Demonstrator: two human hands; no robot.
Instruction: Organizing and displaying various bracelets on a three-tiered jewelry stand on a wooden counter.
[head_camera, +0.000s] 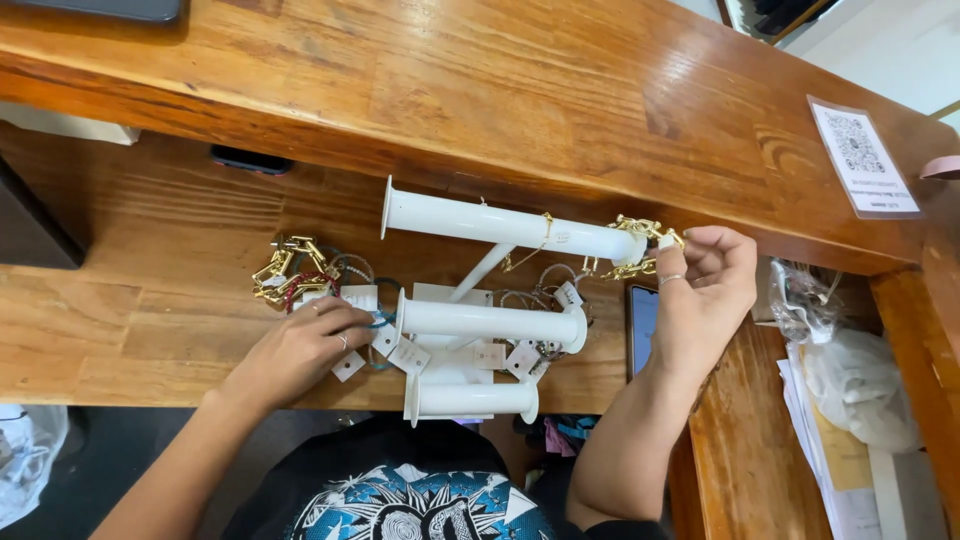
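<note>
Right hand (702, 290) is raised at the far end of the top bar (510, 228) of a white display stand (470, 330), fingers curled and pinching a gold chain bracelet (640, 250) that hangs around that bar's flared end. Left hand (305, 350) lies palm down on the lower wooden desk (150, 300), fingers loosely bent over a heap of bracelets (300, 272) with white paper tags (405, 355); whether it grips any of them cannot be told.

The stand has three horizontal bars, stepped from far to near. The middle bar (490, 322) carries several tagged bracelets; the nearest bar (470, 400) is bare. Open desk surface lies to the left of the heap. Directly behind the stand rises the edge of a higher wooden counter (560, 90), leaving little room beyond the top bar.

A phone (642, 320) lies flat just beside the right wrist, partly covered by it. On the right, clear plastic bags (805, 300) and papers (830, 440) fill a lower shelf. A laminated card (862, 158) lies on the counter. A dark object (250, 160) under the counter lip is mostly hidden.
</note>
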